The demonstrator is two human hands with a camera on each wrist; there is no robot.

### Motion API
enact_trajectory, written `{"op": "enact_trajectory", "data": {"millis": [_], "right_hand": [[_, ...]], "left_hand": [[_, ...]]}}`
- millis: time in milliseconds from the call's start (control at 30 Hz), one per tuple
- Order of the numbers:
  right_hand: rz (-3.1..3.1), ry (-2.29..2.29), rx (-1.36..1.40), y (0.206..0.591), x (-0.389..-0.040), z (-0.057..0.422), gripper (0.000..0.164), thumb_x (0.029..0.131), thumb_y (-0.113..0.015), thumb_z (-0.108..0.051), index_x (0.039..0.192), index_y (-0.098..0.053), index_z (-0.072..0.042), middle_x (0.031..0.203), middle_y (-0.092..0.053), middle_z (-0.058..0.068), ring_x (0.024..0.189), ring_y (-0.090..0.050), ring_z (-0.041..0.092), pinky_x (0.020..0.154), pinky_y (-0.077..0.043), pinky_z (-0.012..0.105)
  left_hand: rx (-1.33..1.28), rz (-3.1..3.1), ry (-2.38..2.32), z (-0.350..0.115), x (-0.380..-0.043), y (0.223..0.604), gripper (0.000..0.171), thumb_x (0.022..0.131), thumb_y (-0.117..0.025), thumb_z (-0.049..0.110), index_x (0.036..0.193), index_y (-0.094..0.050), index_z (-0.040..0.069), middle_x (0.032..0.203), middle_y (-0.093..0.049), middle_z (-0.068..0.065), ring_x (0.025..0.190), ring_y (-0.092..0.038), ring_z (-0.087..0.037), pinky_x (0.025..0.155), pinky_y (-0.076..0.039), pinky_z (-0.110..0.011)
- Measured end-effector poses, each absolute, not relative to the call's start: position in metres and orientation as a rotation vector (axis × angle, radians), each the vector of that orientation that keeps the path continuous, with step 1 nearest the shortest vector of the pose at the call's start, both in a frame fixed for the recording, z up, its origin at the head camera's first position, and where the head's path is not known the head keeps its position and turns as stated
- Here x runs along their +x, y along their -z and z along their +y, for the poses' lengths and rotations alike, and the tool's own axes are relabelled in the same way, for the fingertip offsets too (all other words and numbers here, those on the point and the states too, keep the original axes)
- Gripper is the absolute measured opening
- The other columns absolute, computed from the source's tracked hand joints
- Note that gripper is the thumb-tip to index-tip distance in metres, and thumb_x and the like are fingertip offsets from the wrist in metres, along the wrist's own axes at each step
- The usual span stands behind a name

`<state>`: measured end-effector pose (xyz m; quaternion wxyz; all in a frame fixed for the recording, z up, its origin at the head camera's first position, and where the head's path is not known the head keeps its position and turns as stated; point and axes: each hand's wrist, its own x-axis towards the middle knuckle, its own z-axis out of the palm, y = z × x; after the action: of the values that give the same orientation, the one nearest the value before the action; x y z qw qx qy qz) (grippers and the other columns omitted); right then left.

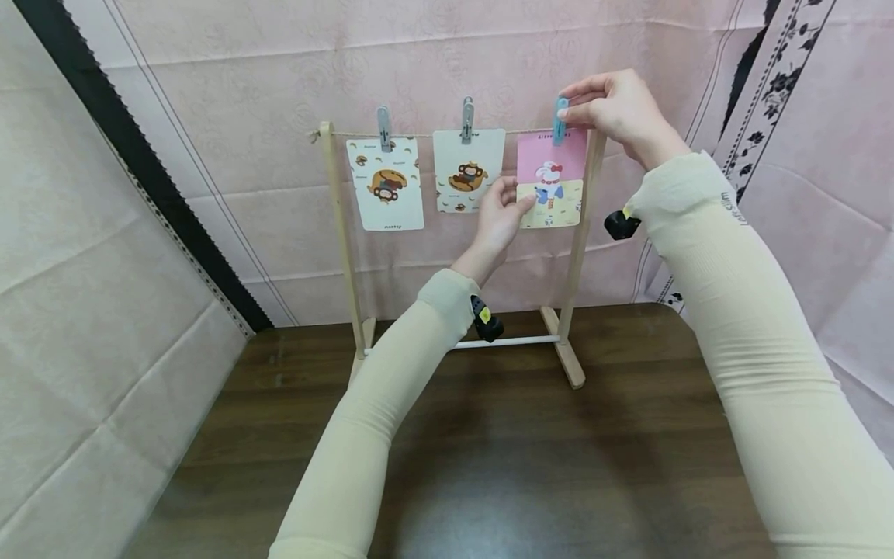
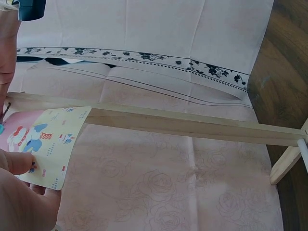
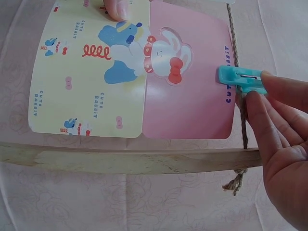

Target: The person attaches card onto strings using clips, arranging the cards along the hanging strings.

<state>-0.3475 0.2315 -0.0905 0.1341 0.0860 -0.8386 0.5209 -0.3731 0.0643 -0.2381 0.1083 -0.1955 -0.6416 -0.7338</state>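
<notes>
A pink and yellow rabbit card [image 1: 569, 163] is at the right end of the twine [image 3: 243, 120], beside the right post. My left hand [image 1: 497, 221] pinches its lower left edge, thumb in front and fingers behind. With thumb and fingertips, my right hand [image 1: 625, 112] pinches the blue clothespin [image 3: 228, 75], whose jaws overlap the card's top edge and the twine. Two white monkey cards, one on the left [image 1: 391, 213] and one in the middle [image 1: 454, 159], hang under grey-blue clothespins, the left one [image 1: 384, 128] and the middle one [image 1: 467, 116].
The wooden stand has a left post [image 1: 338, 225] and a right post [image 1: 580, 248], joined low down by a white rod [image 1: 517, 340]. It stands at the back of a dark wooden table [image 1: 503, 466]. Pale pink patterned cloth [image 1: 279, 85] hangs behind it.
</notes>
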Motion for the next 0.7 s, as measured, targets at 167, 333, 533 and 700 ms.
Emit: {"op": "enact_trajectory", "data": {"millis": [167,333,533,700], "right_hand": [[-2.49,-1.418,0.233,0.0879,-0.3465,0.2327,0.049,0.092,-0.076,-0.023,0.138,-0.063,-0.013,0.095,-0.07,-0.014,0.091,-0.061,0.003,0.09,-0.043,0.022],[-2.553,-1.338,0.233,0.0871,-0.3459,0.2324,0.05,0.093,-0.074,-0.025,0.14,-0.06,-0.014,0.1,-0.071,-0.015,0.094,-0.059,0.002,0.095,-0.041,0.024],[-2.582,-1.339,0.242,0.0866,-0.3456,0.2315,0.052,0.095,-0.072,-0.024,0.143,-0.057,-0.013,0.103,-0.07,-0.014,0.092,-0.061,0.002,0.099,-0.04,0.025],[-2.577,-1.348,0.251,0.087,-0.3458,0.2309,0.053,0.095,-0.072,-0.023,0.143,-0.056,-0.01,0.097,-0.069,-0.014,0.085,-0.063,0.001,0.086,-0.045,0.019]], "left_hand": [[-0.589,-1.885,2.161,0.0647,-0.3734,0.2365,0.028,0.096,-0.063,-0.003,0.124,-0.057,-0.002,0.106,-0.068,-0.013,0.089,-0.063,-0.013,0.077,-0.054,-0.022],[-0.59,-1.892,2.156,0.064,-0.3726,0.2373,0.029,0.096,-0.063,-0.005,0.124,-0.056,-0.004,0.106,-0.067,-0.014,0.088,-0.062,-0.013,0.076,-0.054,-0.021],[-0.585,-1.901,2.167,0.0629,-0.3717,0.238,0.029,0.096,-0.062,-0.004,0.124,-0.056,-0.003,0.105,-0.067,-0.013,0.088,-0.063,-0.013,0.076,-0.054,-0.022],[-0.583,-1.908,2.178,0.0628,-0.3712,0.2384,0.028,0.097,-0.063,-0.003,0.123,-0.056,-0.002,0.105,-0.068,-0.012,0.088,-0.063,-0.013,0.076,-0.054,-0.022]]}}
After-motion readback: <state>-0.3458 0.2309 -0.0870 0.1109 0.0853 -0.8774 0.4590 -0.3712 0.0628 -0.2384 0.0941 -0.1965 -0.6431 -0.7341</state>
